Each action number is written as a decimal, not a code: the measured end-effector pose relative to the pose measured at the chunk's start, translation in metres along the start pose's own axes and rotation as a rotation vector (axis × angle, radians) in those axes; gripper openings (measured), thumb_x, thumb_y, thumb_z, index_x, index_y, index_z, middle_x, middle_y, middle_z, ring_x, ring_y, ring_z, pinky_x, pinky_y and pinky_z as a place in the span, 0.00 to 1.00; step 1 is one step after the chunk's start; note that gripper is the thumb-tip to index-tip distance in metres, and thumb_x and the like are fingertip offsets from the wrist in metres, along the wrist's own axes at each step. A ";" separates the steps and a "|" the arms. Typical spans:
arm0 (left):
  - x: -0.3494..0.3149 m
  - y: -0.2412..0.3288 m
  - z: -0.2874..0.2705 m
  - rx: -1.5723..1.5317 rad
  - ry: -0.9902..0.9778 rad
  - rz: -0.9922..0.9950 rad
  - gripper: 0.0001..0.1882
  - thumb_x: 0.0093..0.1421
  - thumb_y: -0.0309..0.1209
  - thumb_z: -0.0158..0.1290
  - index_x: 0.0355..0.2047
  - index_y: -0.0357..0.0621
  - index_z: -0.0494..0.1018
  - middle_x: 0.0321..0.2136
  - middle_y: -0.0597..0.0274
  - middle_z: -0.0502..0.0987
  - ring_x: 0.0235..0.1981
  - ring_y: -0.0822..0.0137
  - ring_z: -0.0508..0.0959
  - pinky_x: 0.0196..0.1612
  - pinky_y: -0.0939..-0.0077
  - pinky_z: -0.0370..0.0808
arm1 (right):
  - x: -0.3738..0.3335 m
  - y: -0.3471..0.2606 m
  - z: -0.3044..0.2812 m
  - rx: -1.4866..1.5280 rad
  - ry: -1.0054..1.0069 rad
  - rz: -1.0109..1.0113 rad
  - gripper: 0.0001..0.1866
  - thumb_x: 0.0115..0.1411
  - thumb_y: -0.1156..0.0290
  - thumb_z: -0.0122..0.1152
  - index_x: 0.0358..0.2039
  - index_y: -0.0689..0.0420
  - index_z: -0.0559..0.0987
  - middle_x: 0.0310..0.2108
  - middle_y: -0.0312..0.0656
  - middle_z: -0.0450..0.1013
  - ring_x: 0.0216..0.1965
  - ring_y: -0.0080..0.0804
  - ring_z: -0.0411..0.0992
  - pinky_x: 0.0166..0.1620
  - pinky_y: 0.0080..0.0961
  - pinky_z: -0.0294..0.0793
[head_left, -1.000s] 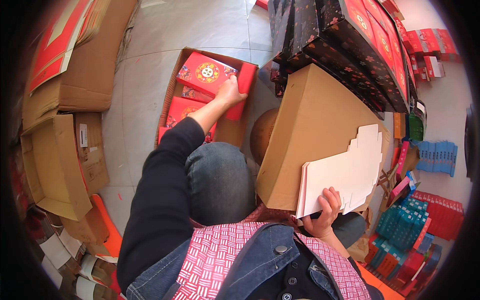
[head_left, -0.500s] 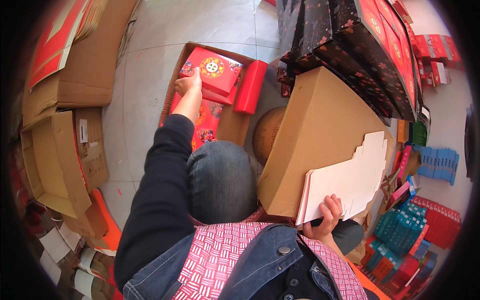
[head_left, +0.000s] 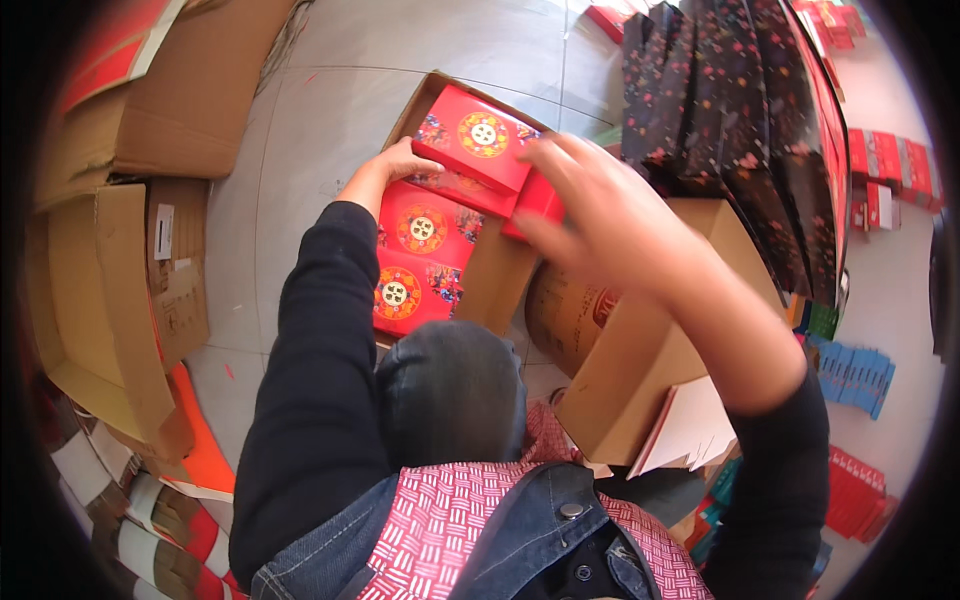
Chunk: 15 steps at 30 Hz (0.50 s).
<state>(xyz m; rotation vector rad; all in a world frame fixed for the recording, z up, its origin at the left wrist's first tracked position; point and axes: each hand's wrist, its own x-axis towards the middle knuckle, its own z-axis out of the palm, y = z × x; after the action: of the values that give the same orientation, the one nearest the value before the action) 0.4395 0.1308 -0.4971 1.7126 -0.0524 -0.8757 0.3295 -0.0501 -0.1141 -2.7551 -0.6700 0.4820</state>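
Observation:
A red gift box with a round gold emblem lies uppermost at the far end of an open brown carton. My left hand grips its left end, the thumb along the near side. Motion blurs my right hand, whose fingers are spread above the box's right end with nothing visible in them. Partly behind those fingers is a plain red piece at the carton's right side. More red boxes with emblems lie lower in the carton, nearer to me.
Right of the carton stands a round brown container, beside a large cardboard box with pale flat card sheets against it. Black flowered boxes are stacked at the far right. Other cartons line the left.
My right hand has let go of the pale card sheets and come across to the red box's right end. My left hand has shifted from the box's top to its left end.

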 end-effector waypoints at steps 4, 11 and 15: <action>0.029 -0.032 -0.018 0.046 -0.126 -0.046 0.30 0.33 0.39 0.69 0.35 0.32 0.77 0.32 0.53 0.79 0.33 0.63 0.79 0.38 0.70 0.75 | 0.131 0.069 0.098 -0.219 -0.263 0.286 0.36 0.42 0.47 0.68 0.41 0.66 0.75 0.42 0.53 0.72 0.46 0.45 0.71 0.51 0.32 0.71; -0.011 0.019 -0.004 -0.343 -0.124 -0.151 0.21 0.37 0.28 0.68 0.33 0.31 0.78 0.31 0.52 0.80 0.33 0.64 0.80 0.36 0.71 0.77 | 0.121 0.120 0.216 -0.345 -0.067 0.411 0.48 0.38 0.61 0.73 0.57 0.63 0.58 0.55 0.54 0.60 0.57 0.47 0.61 0.57 0.34 0.65; -0.011 0.003 0.010 -0.798 0.086 -0.028 0.34 0.40 0.24 0.63 0.48 0.24 0.64 0.36 0.42 0.75 0.36 0.64 0.78 0.35 0.65 0.79 | 0.135 0.103 0.206 -0.264 0.038 0.349 0.39 0.41 0.64 0.68 0.52 0.62 0.61 0.50 0.56 0.65 0.49 0.51 0.68 0.50 0.39 0.71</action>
<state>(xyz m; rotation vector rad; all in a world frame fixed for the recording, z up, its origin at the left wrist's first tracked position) 0.4275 0.1266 -0.4895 0.9977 0.3385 -0.7057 0.4058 -0.0377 -0.3700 -3.1407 -0.2550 0.4358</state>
